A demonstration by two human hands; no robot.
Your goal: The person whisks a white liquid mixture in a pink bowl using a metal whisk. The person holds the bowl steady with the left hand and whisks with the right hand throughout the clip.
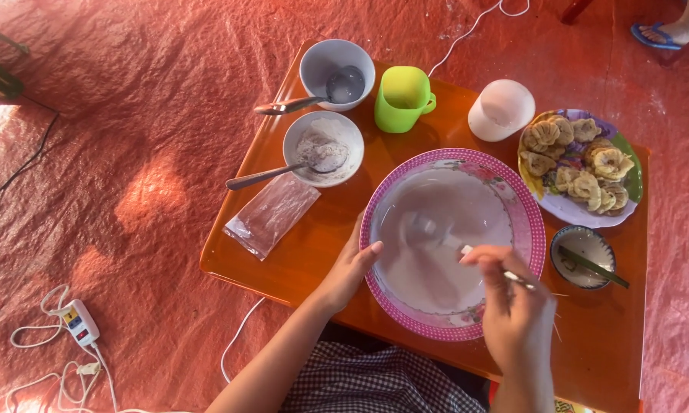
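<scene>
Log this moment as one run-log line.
left hand: steadies rim of pink bowl | right hand: holds utensil in white batter | near: plate of banana slices

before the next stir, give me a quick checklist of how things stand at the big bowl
1. Left hand steadying the pink-rimmed bowl at its rim: ok.
2. Right hand gripping the stirring utensil: ok; what kind of utensil, cannot tell.
3. White batter inside the bowl, none seen on the orange table: ok.
4. Bowl fully on the table: ok, though close to the near edge.
5. Small sauce bowl beside the right hand: not ok, close.
</scene>
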